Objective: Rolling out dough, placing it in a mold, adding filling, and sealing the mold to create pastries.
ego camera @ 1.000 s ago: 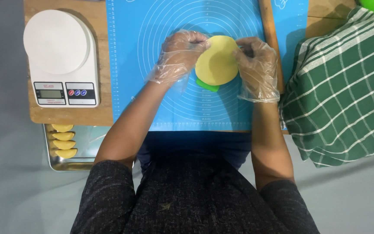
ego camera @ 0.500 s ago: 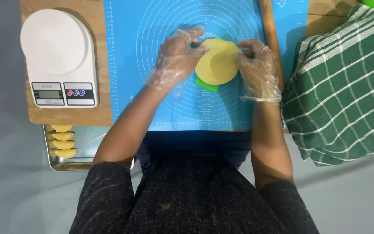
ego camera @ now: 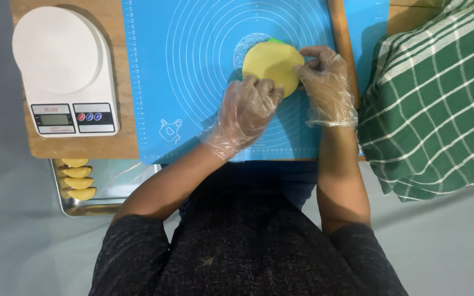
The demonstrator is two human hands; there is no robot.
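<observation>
At the far left, a white digital kitchen scale [ego camera: 64, 71] sits on a wooden board [ego camera: 111, 143], its round platform bare and its small display facing the person. Just below the board's near edge, a metal baking tray [ego camera: 108, 189] pokes out, with four folded yellow dough pieces [ego camera: 78, 178] lined up along its left side (only part of the tray shows; the rest is hidden by the person's arm).

A blue silicone pastry mat [ego camera: 193, 82] printed with white concentric circles covers most of the board. The left hand [ego camera: 245, 112], in a thin clear plastic glove, lies on the mat with its fingers curled against the lower left edge of a flat round disc of yellow dough [ego camera: 272, 64]. The disc rests near the middle of the mat's circles, with a sliver of something green [ego camera: 274, 40] peeking out at its top edge (what it is cannot be told). The right hand [ego camera: 327, 85], gloved the same way, pinches the disc's right edge between thumb and fingertips.

A wooden rolling pin [ego camera: 342, 38] lies along the mat just beyond the right hand. At the far right, a green-and-white checked cloth [ego camera: 434, 104] is draped over the board's end and the grey surface.
</observation>
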